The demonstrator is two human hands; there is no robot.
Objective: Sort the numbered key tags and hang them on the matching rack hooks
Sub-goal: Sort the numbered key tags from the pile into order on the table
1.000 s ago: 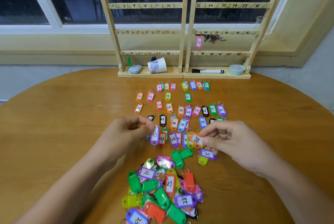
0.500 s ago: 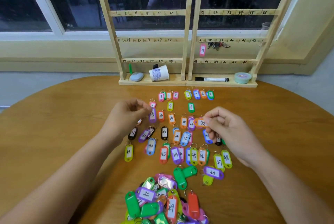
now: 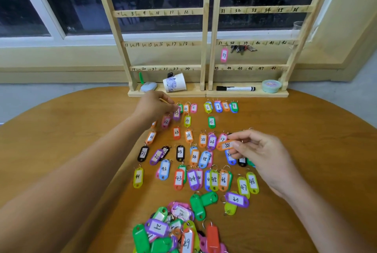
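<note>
Left hand (image 3: 155, 106) pinches purple tag 13 (image 3: 176, 113), right hand (image 3: 263, 154) pinches an orange tag (image 3: 225, 145), only pink tag 37 (image 3: 224, 55) hangs on the rack (image 3: 206, 28), and the near pile (image 3: 175, 230) awaits sorting.

The left hand (image 3: 155, 106) and the right hand (image 3: 263, 157) are bare, and the left forearm (image 3: 81, 167) and right forearm (image 3: 318, 218) are uncovered to the view's lower corners.

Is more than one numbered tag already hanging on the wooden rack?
No, only the pink tag 37 hangs from the rack, next to a bunch of keys; every other hook in view is bare.
</note>
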